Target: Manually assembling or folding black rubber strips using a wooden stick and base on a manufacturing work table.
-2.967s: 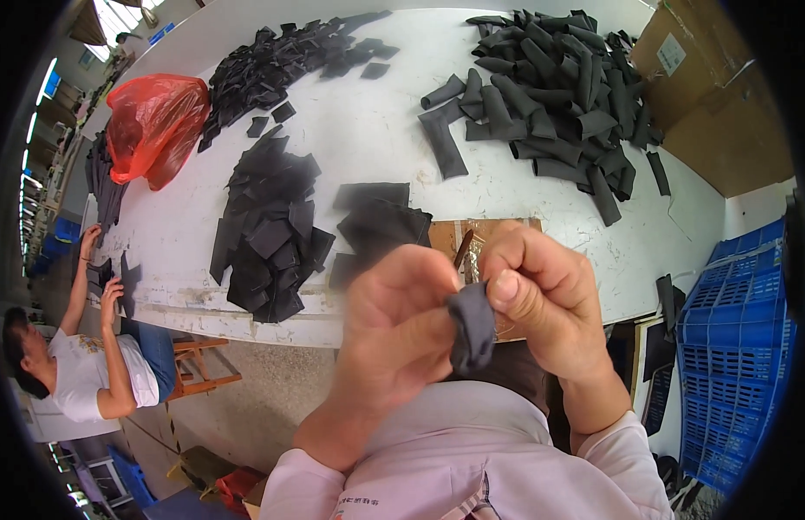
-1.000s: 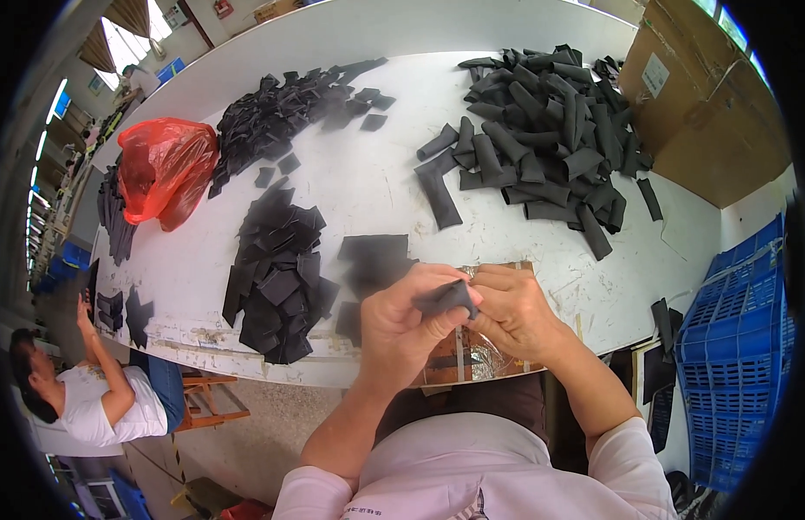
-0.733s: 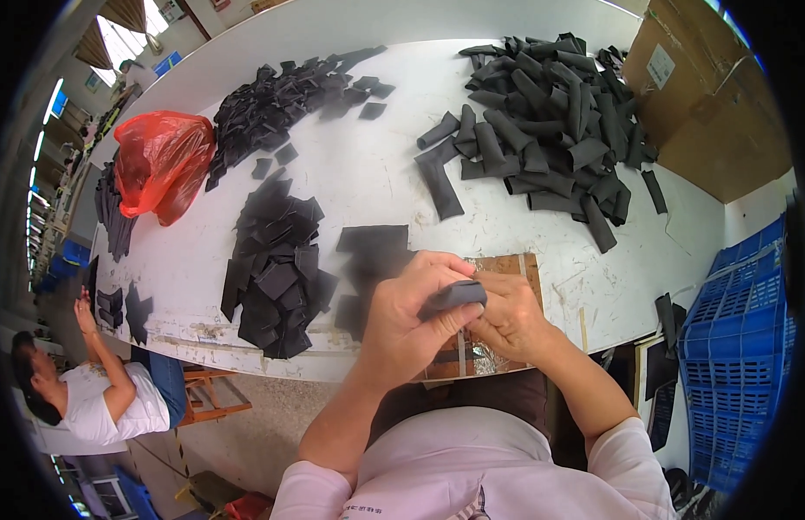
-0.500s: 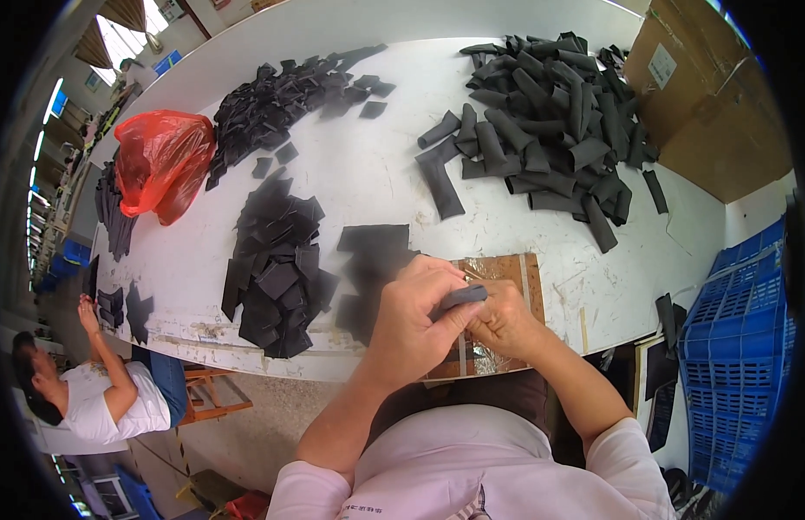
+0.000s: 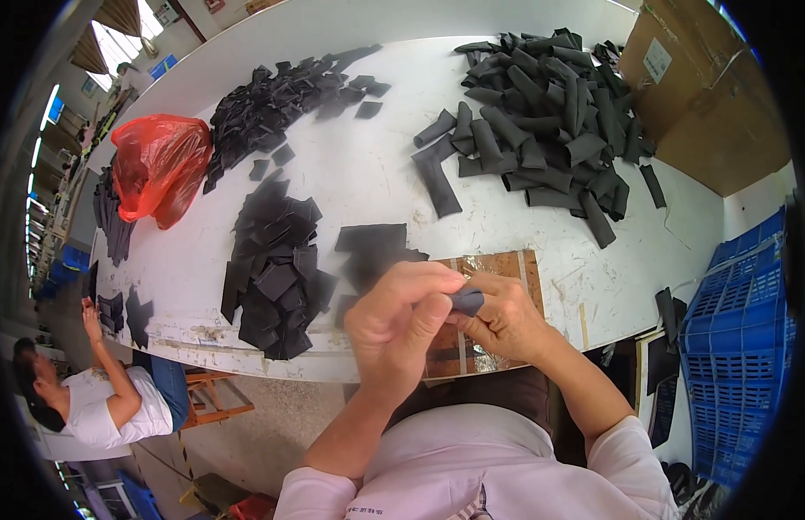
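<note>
- Both hands pinch one small dark piece point(image 5: 466, 302) between them: left hand point(image 5: 400, 322) closed over its left end, right hand point(image 5: 506, 316) gripping its right end with fingertips.
- Piece sits rolled or folded, held just above the near table edge, over a brown board point(image 5: 498, 264).
- Board lies flat on the white table point(image 5: 359, 173), directly under the hands; part of it is hidden by them.
- Flat dark squares point(image 5: 376, 247) lie just beyond the left hand, touching a larger heap of flat pieces point(image 5: 272, 273) to the left.
- Rolled dark tubes point(image 5: 541, 113) form a large pile at the far right of the table, well apart from the hands.
- Another spread of flat pieces point(image 5: 281, 104) lies at the far left, beside a red bag point(image 5: 155, 165).
- Cardboard box point(image 5: 706, 95) stands at the far right corner.
- Blue crate point(image 5: 740, 347) stands off the table, to the right.
- Another person point(image 5: 99, 403) sits lower left, one hand raised to the table edge.
</note>
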The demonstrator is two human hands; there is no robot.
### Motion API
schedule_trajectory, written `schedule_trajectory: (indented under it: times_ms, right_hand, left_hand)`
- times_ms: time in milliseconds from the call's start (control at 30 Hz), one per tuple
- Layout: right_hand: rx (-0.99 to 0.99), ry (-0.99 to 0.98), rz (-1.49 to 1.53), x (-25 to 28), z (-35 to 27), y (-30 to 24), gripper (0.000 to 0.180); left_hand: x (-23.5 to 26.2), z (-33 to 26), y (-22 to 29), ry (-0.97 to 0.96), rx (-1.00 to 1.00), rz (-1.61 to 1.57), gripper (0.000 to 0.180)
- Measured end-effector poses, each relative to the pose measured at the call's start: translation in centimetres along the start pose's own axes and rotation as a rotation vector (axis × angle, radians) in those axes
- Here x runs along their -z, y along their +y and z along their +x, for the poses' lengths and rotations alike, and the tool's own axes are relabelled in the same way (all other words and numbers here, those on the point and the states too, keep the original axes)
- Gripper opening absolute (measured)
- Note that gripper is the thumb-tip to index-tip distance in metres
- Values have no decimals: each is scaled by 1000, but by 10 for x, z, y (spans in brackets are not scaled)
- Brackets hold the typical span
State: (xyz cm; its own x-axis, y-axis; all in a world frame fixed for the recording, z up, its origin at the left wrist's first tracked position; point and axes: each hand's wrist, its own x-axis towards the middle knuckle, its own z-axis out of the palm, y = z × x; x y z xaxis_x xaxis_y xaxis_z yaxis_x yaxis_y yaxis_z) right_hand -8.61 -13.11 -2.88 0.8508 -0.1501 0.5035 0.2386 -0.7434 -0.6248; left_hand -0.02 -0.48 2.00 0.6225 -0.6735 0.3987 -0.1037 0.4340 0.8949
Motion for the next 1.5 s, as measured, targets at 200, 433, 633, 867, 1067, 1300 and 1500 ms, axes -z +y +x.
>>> schedule_trajectory:
  times_ms: [200,433,633,867,1067,1300,1500]
  right_hand:
    - [-1,-114,-51,18,16,-18,24]
    - [-13,-94,-40,9,15,-12,25]
    - [38,-87,-84,20,23,-24,28]
    - [16,14,-6,0,8,-8,25]
    - [57,-29,30,19,12,-17,26]
    - [72,-142,125,39,37,-15,20]
    - [-413,402,391,79,77,18,37]
  left_hand:
    - [16,-1,-5,247,8,-255,16]
    - [16,-4,-9,240,25,-238,16]
    - [20,-5,-5,253,-95,-255,16]
    - [18,-2,-11,223,-30,-81,17]
    - [18,-7,-12,273,-134,-73,16]
    - [45,10,-21,58,-150,329,11]
    - [126,50,-118,282,1,1122,21]
